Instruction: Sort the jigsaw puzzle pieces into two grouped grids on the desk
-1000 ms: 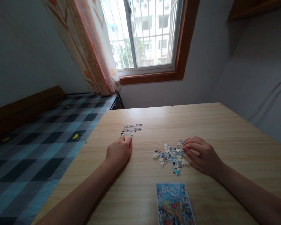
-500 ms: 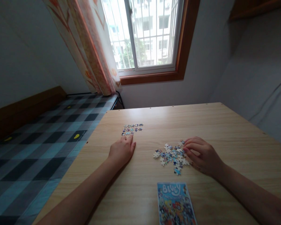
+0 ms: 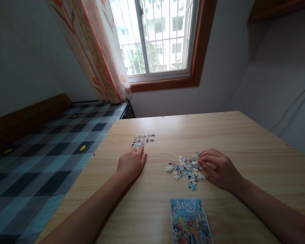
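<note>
My left hand [image 3: 131,163] lies palm down on the wooden table [image 3: 244,142], fingers together and stretched forward. Its fingertips touch the near edge of a small joined patch of puzzle pieces [image 3: 143,139]. My right hand [image 3: 221,169] rests at the right edge of a loose pile of puzzle pieces [image 3: 185,168]. Its fingers are curled toward the thumb over the nearest pieces, and what they pinch is hidden. A puzzle box or card with a blue cartoon picture [image 3: 190,222] lies at the table's near edge.
A bed with a checked blue and black cover [image 3: 40,156] runs along the table's left side. A window [image 3: 162,37] with an orange curtain [image 3: 99,54] is behind the table. A grey wall is close on the right.
My left hand slid a little forward and right, covering the single piece that lay just below the joined patch. My right hand has barely moved.
</note>
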Motion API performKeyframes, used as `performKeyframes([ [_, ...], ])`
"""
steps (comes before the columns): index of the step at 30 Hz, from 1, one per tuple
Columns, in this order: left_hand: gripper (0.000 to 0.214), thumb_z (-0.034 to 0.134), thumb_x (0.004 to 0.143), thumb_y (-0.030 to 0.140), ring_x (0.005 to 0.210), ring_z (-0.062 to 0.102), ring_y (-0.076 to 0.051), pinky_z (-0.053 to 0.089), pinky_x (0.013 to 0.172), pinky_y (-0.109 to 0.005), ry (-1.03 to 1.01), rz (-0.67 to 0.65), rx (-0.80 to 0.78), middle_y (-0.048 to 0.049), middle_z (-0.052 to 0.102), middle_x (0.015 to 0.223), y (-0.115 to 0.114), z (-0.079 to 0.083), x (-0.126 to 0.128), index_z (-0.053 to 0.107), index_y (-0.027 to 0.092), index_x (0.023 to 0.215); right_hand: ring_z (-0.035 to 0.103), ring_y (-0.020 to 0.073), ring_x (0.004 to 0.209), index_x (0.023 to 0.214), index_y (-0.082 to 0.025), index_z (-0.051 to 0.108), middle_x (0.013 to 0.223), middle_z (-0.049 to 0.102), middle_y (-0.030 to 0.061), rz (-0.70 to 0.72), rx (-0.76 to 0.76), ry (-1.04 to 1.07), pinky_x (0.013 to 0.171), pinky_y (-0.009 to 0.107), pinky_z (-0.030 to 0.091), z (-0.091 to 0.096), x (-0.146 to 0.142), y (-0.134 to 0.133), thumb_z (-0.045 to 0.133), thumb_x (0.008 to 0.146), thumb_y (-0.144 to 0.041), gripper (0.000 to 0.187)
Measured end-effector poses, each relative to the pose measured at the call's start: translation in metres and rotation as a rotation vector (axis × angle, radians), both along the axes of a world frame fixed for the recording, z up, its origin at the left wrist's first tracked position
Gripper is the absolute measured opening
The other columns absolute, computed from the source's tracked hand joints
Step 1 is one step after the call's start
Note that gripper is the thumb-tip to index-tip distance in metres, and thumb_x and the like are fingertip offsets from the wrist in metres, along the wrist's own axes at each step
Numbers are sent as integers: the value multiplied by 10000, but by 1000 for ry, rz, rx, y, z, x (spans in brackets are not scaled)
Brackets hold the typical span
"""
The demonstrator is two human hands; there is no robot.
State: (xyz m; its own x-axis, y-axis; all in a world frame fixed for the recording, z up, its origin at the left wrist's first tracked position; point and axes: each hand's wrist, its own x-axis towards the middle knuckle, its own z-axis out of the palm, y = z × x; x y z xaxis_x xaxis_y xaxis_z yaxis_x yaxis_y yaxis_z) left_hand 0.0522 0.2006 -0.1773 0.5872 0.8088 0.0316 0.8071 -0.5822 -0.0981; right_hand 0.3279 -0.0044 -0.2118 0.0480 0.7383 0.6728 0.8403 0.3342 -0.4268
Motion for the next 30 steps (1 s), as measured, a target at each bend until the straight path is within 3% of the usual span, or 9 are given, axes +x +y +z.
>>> performKeyframes([
  [30,530,343,1038,452,1005,675,-282,520,776,-363,14,16,-6,-164,644,1261,-1,2,2,501,210,1482,656,204,885,833,-211,688,881,700,65,10,-6,-2,833,369,549,-1,0,0,613,934,-179,129],
])
